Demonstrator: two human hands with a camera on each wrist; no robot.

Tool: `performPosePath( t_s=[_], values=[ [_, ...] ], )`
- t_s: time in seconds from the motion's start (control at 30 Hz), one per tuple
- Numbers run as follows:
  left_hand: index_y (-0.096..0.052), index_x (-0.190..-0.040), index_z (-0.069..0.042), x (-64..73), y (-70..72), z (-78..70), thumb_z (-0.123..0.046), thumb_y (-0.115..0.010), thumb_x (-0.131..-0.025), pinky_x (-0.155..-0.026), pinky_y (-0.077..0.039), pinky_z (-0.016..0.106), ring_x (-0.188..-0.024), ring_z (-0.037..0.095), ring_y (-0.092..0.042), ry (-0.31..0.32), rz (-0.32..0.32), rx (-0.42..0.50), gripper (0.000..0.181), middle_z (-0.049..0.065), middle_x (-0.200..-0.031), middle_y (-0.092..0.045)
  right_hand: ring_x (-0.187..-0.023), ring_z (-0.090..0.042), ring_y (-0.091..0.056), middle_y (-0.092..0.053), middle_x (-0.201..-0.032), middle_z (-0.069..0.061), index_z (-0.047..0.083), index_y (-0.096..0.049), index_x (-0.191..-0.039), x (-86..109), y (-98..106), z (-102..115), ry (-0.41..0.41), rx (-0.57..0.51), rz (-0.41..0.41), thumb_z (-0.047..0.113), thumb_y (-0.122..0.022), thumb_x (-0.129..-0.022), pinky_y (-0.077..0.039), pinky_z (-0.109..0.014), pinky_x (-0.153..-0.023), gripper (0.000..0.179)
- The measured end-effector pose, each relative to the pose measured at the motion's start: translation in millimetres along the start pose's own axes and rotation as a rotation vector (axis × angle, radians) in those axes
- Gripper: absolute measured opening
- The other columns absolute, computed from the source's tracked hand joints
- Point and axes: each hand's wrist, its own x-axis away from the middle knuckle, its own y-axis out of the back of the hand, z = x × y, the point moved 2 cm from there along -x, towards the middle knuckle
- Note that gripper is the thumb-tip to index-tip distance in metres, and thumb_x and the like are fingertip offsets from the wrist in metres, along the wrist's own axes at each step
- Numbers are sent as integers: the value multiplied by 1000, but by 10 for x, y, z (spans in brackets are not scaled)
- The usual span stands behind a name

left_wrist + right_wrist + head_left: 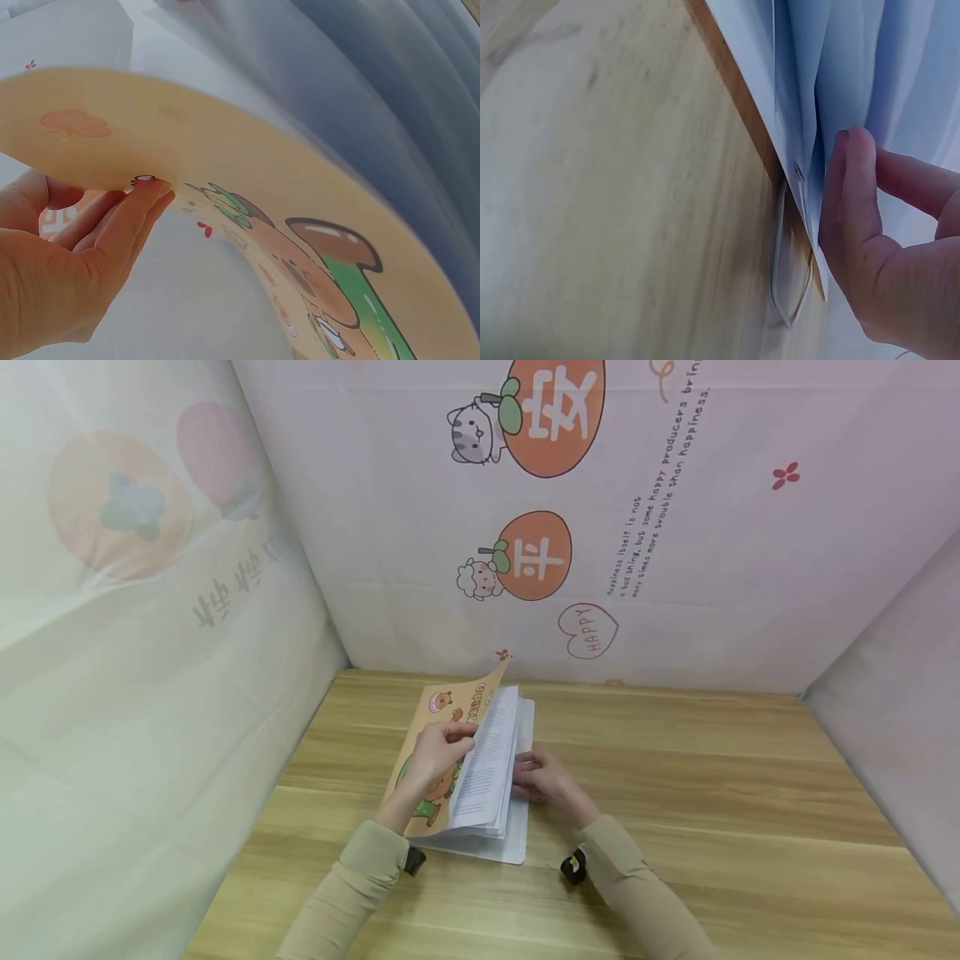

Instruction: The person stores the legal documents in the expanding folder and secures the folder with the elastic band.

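Observation:
A folder (420,752) with an orange cover and cartoon animals lies on the wooden table, its cover bent upward over white printed sheets (486,760). My left hand (442,750) pinches the free edge of that cover; in the left wrist view its long fingers lie against the printed side of the curved cover (262,142). At the sheets' right edge is my right hand (543,774). Its thumb and fingertips come together on the sheets (840,67) in the right wrist view. A thin wire loop (776,274) sticks out under the folder's edge beside it.
The wooden table (675,793) extends to the right of the folder. Cloth walls with cartoon prints (420,527) stand at the back and both sides. A black wrist device (573,867) sits below the right sleeve, and another (414,860) below the left.

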Motion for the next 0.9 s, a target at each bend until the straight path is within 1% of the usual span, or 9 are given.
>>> performPosePath(
  t_s=[0.1, 0.17, 0.27, 0.43, 0.57, 0.7, 0.8, 0.83, 0.9],
  values=[
    [-70, -119, 0, 8, -23, -7, -5, -60, -87, -75, -59, 23, -95, 18, -70, -11, 0, -24, 33, 22, -117, -71, -84, -12, -68, -60, -125, -27, -10, -43, -138, 36, 51, -13, -11, 0, -5, 0, -61, -93, -60, -26, -78, 50],
    [-70, -119, 0, 21, -45, -17, -6, -61, -87, -75, -59, 24, -97, 20, -70, -15, 2, -47, 34, 21, -117, -72, -84, -13, -68, -60, -125, -29, -11, -43, -138, 72, 91, -21, -3, 24, -8, 0, -61, -93, -61, -27, -78, 50],
    [-70, -118, -1, 36, -84, -16, -6, -61, -86, -77, -59, 26, -99, 22, -71, -26, 7, -70, 34, 20, -116, -72, -86, -16, -69, -59, -123, -32, -14, -42, -137, 128, 151, -47, 24, 46, -11, -4, -60, -92, -61, -30, -80, 49],
    [-72, -115, -1, 49, -166, -6, -6, -62, -85, -78, -59, 28, -100, 24, -71, -47, 7, -96, 32, 19, -114, -73, -84, -17, -69, -61, -120, -33, -14, -44, -132, 198, 273, -94, 48, 83, -26, -4, -61, -92, -61, -31, -79, 45],
    [-72, -114, 2, 56, -264, 9, -6, -63, -85, -80, -60, 31, -99, 26, -72, -81, 6, -149, 31, 19, -110, -75, -83, -18, -70, -63, -118, -34, -13, -43, -133, 241, 376, -95, 72, 119, -35, 0, -61, -92, -61, -32, -79, 46],
    [-70, -114, 5, 54, -397, 55, -5, -64, -84, -83, -60, 34, -98, 27, -71, -105, 21, -206, 32, 18, -109, -75, -91, -24, -70, -61, -120, -34, -13, -42, -136, 287, 467, -86, 81, 153, -52, 2, -59, -94, -60, -36, -84, 47],
    [-71, -114, 4, 45, -504, 102, -4, -64, -81, -77, -59, 29, -91, 21, -70, -108, 26, -254, 34, 17, -107, -75, -99, -29, -68, -58, -124, -34, -13, -42, -136, 311, 521, -102, 66, 158, -72, 3, -58, -95, -59, -38, -89, 47],
    [-72, -113, 3, 40, -539, 117, -3, -64, -80, -73, -57, 26, -87, 18, -68, -112, 24, -274, 34, 16, -105, -76, -102, -30, -67, -57, -126, -34, -13, -42, -136, 317, 536, -110, 63, 160, -74, 4, -57, -96, -59, -38, -90, 46],
    [-73, -108, 3, 34, -606, 139, -2, -64, -78, -62, -51, 19, -74, 12, -63, -130, 22, -311, 32, 13, -94, -77, -106, -33, -65, -54, -128, -34, -14, -42, -136, 330, 561, -123, 58, 176, -80, 5, -57, -96, -58, -38, -92, 46]
  ],
)
